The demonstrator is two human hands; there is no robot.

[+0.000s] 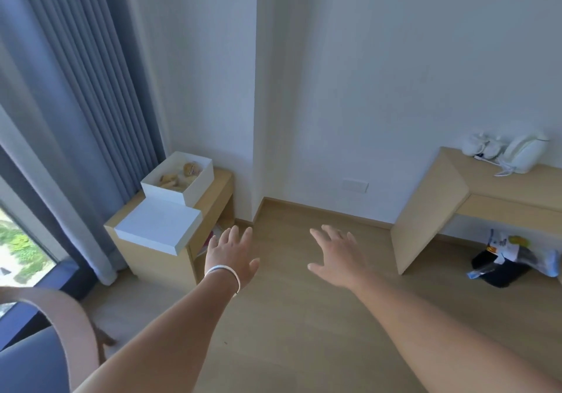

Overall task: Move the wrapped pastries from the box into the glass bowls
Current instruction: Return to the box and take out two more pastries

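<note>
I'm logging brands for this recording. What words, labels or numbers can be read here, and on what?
None can be read.
Printed packets on the floor under the desk: colourful print, too blurred to read.
Open white box of wrapped pastries: no text visible.
White lid: blank.

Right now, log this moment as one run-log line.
stage: approach | left hand: open, empty | right hand: open, empty | pastries: in open white box on side cabinet | glass bowls: not visible
</note>
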